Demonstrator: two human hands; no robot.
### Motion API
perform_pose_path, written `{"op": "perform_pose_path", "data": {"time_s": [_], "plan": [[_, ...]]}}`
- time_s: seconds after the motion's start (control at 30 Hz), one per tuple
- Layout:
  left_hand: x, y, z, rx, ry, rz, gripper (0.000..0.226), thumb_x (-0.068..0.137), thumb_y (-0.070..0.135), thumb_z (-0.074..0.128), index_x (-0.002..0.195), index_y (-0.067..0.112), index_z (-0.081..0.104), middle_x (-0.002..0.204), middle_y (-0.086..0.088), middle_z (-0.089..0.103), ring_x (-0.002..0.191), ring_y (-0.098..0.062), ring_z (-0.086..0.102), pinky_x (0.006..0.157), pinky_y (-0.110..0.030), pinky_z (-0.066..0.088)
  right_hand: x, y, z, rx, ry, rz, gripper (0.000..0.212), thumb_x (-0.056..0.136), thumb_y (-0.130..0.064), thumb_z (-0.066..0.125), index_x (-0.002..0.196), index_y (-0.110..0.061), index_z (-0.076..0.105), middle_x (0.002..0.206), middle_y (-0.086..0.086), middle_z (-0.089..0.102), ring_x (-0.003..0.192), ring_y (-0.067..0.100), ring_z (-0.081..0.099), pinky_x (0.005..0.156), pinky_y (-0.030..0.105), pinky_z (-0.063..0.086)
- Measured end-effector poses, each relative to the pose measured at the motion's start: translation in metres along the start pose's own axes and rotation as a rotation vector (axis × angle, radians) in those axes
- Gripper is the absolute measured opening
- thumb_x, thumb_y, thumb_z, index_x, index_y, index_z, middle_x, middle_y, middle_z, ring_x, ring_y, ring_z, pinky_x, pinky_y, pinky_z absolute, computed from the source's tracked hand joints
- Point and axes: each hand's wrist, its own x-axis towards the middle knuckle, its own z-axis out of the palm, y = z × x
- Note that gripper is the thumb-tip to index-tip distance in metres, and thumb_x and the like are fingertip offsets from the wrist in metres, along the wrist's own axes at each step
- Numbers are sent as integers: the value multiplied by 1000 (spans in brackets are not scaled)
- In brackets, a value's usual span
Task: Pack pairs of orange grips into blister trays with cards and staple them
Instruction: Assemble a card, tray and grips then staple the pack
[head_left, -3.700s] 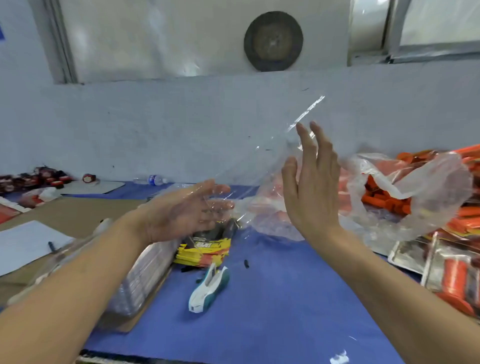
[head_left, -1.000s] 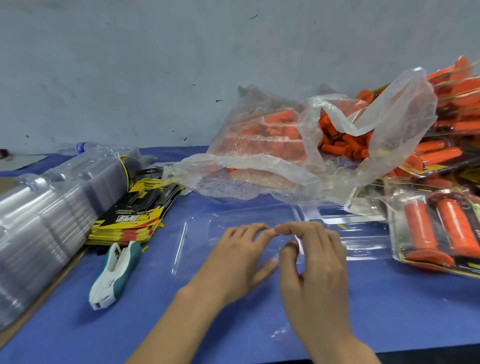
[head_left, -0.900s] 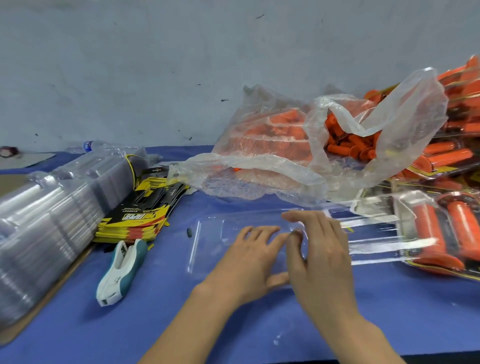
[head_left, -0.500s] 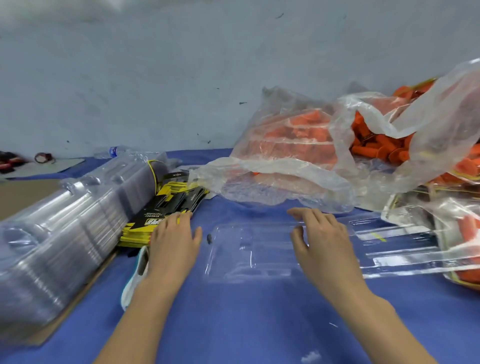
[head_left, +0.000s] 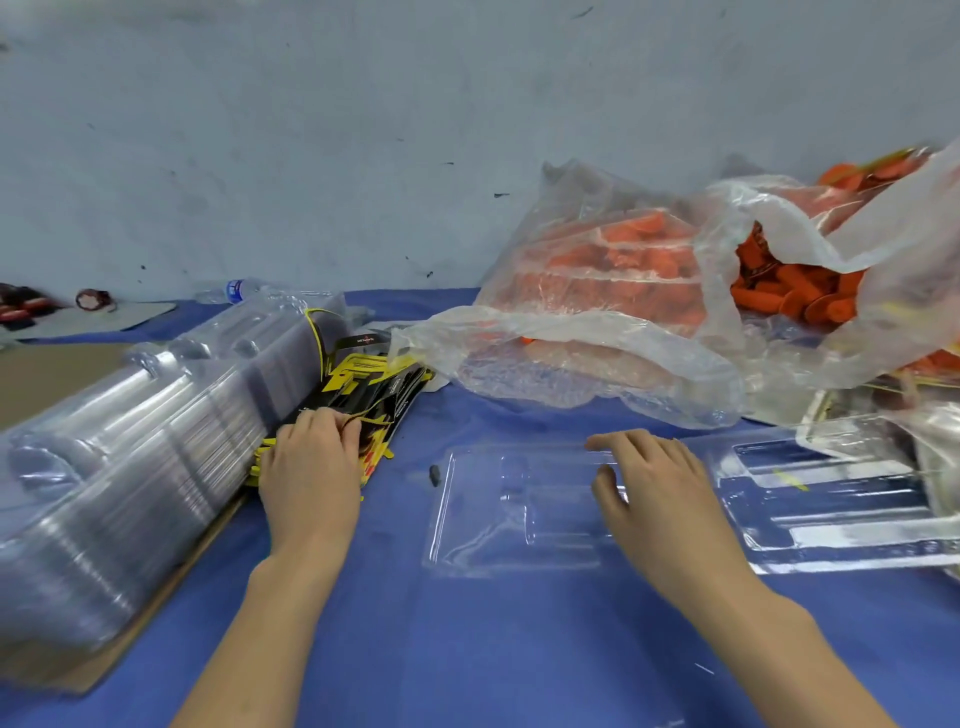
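Note:
A clear empty blister tray (head_left: 498, 525) lies flat on the blue table cover (head_left: 467, 649) in the middle. My right hand (head_left: 660, 499) rests on the tray's right end with its fingers relaxed and spread. My left hand (head_left: 311, 467) is on the stack of yellow and black cards (head_left: 379, 384) to the left, its fingertips curled over the top card. Loose orange grips (head_left: 789, 291) fill a crumpled clear plastic bag (head_left: 597, 332) behind the tray. The stapler is out of sight.
A long bundle of nested clear trays (head_left: 130, 447) lies on cardboard (head_left: 47, 374) at the left. More clear tray halves (head_left: 831, 499) sit at the right, beside my right hand. A water bottle (head_left: 234, 290) lies by the grey wall.
My left hand has left the tray and moved left onto the card stack, curling its fingertips on the top card. My right hand has stayed on the tray.

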Motion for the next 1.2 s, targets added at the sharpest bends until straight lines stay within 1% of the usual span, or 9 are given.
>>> {"op": "perform_pose_path", "data": {"time_s": [0.13, 0.23, 0.33, 0.43, 0.53, 0.67, 0.83, 0.97, 1.2], "plan": [[4, -4, -1, -84, -65, -29, 22, 96, 32, 61, 93, 11, 68, 100, -12, 65, 95, -36, 56, 79, -45, 41, -7, 6, 4, -80, -149, -8, 37, 102, -33, 32, 137, -34, 44, 145, -12, 37, 136, 9, 34, 119, 37, 12], [3, -4, -3, -201, -107, -56, 20, 94, 35, 62, 90, 15, 65, 99, -5, 65, 96, -31, 57, 78, -44, 44, -11, 7, 4, -99, -156, -13, 38, 103, -34, 30, 139, -35, 42, 145, -14, 38, 136, 9, 34, 120, 37, 10], [0, -1, -8, -304, -105, -31, 20, 92, 36, 65, 84, 19, 61, 88, 5, 62, 89, -23, 58, 72, -40, 43, -12, 4, 2, -85, -95, -58, 37, 102, -32, 34, 138, -34, 44, 138, -15, 45, 131, 11, 39, 117, 34, 17], [-3, 5, -13, -305, -100, 6, 21, 91, 41, 64, 82, 23, 59, 83, 12, 58, 83, -18, 56, 69, -37, 41, -2, -15, 0, 121, -8, -85, 37, 100, -28, 42, 135, -33, 48, 131, -14, 51, 120, 14, 46, 102, 28, 33], [-5, 7, -18, -316, -113, 16, 21, 91, 43, 64, 80, 26, 58, 82, 13, 57, 81, -15, 55, 68, -35, 40, 13, -45, 6, 282, -25, -186, 45, 99, -28, 45, 143, -35, 39, 136, -13, 46, 120, 16, 46, 97, 34, 40], [-7, 7, -26, -370, -154, 4, 21, 88, 46, 66, 78, 29, 58, 79, 13, 60, 81, -14, 57, 67, -36, 41, 30, -85, 28, 219, -71, -331, 52, 98, -31, 49, 147, -34, 30, 146, -15, 36, 122, 18, 43, 96, 35, 39], [-5, 3, -35, -506, -203, 12, 18, 87, 42, 69, 81, 26, 63, 76, 9, 65, 78, -11, 60, 71, -41, 48, 36, -113, 53, 259, -127, -373, 45, 95, -35, 55, 136, -35, 38, 133, -13, 47, 114, 18, 45, 87, 35, 37], [5, -8, -39, -565, -148, -3, 19, 91, 43, 63, 81, 28, 59, 76, 19, 65, 74, 2, 60, 59, -21, 40, 40, -119, 62, 177, -105, -408, 22, 97, -39, 50, 118, -33, 51, 113, -12, 57, 102, 20, 48, 82, 35, 37], [91, -13, -93, -409, 132, 47, 25, 100, 45, 48, 99, 20, 53, 90, 2, 62, 89, -27, 58, 74, -37, 42, 46, -120, 69, 157, -146, -372, 16, 100, -37, 45, 112, -34, 54, 107, -9, 57, 101, 22, 48, 80, 35, 36]]}}
